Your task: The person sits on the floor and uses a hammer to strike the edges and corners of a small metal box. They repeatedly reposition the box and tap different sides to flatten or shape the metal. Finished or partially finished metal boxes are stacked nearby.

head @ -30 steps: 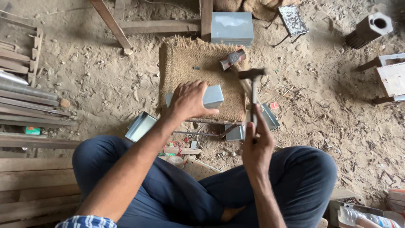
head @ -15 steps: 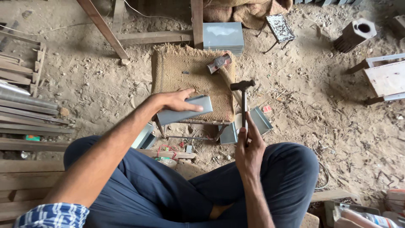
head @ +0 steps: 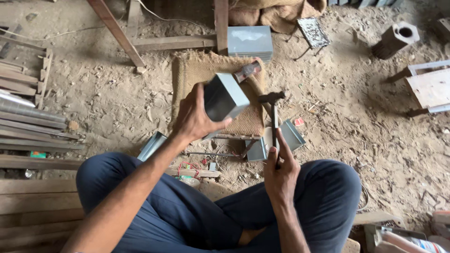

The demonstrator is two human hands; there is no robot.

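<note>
**Box lifted, hammer upright**

The left hand [head: 194, 119] grips a grey metal box [head: 225, 97], fingers wrapped round its near side, holding it tilted above the burlap mat [head: 197, 70] on the dirt floor [head: 365, 126]. The right hand [head: 280, 171] is closed round the handle of a hammer [head: 273, 112], head up, to the right of the box and apart from it. A second hammer [head: 247, 70] lies on the mat's far edge, probably touching it. A grey stack [head: 249, 42] sits beyond. Dark trousers [head: 197, 211] fill the near view.

grey metal box [head: 225, 97] center frame, tan woven burlap mat [head: 197, 75] under it, navy trousers [head: 187, 206] at the bottom, sandy brown floor [head: 365, 122].
</note>
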